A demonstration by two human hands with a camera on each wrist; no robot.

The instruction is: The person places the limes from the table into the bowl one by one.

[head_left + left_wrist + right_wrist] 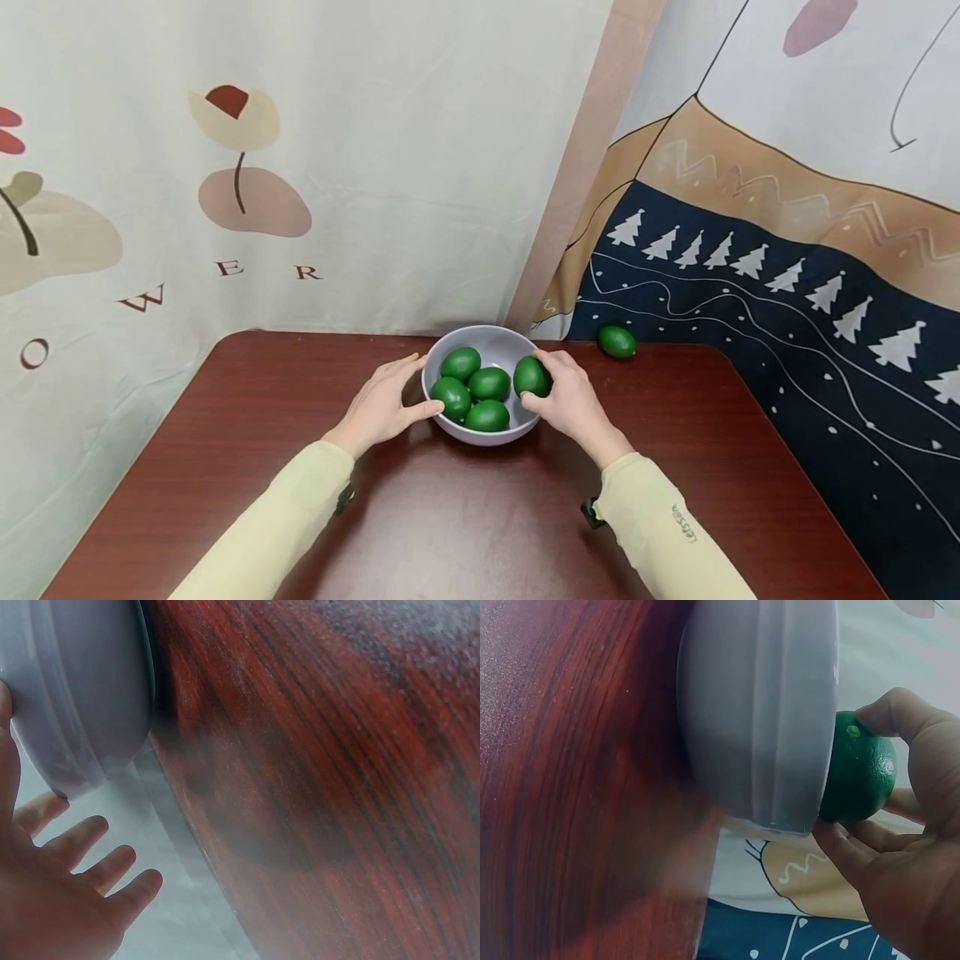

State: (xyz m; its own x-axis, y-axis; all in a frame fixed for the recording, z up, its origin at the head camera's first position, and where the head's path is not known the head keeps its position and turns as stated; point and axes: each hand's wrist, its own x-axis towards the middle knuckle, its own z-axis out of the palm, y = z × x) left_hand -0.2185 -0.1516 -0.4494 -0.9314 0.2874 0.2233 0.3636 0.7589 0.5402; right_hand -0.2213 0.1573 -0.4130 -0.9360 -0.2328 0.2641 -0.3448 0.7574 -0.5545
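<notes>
A light purple bowl (480, 438) stands on the table with several green limes (489, 383) inside. My right hand (576, 398) grips another lime (531, 377) between thumb and fingers at the bowl's right side. In the right wrist view, that lime (859, 769) shows just past the bowl's rim (825, 712), and the fingertips are right at the rim. On the other side, my left hand (384, 403) touches the bowl's rim with thumb and index finger. The left wrist view shows its fingers (82, 838) spread and loosely straight beside the bowl (82, 682).
One more lime (617, 341) lies alone at the table's back edge, right of the bowl. The dark red wooden table (465, 517) ends at a pale printed curtain (405, 208) behind and a dark blue cloth with trees (750, 308) on the right.
</notes>
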